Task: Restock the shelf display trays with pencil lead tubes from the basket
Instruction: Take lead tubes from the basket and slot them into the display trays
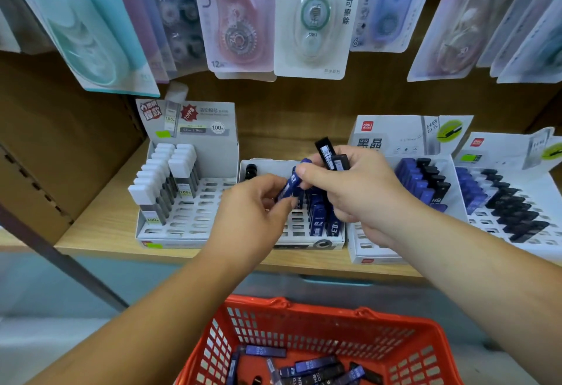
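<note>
My left hand (pixel 258 205) pinches the lower end of a blue lead tube (pixel 290 187) above the middle display tray (pixel 292 232). My right hand (pixel 349 190) touches that tube's upper end with thumb and forefinger, and grips a bunch of tubes with black ones (pixel 330 155) sticking up. The middle tray holds a few blue tubes (pixel 319 220) on its right side. Below, the red basket (pixel 395 333) contains several loose blue and black tubes (pixel 307 366).
A left tray (pixel 188 229) holds white-capped lead tubes (pixel 164 178). Two trays at right (pixel 374 251) (pixel 517 202) carry blue and black tubes. All sit on a wooden shelf (pixel 100 220). Packs of correction tape (pixel 313 16) hang just above the trays.
</note>
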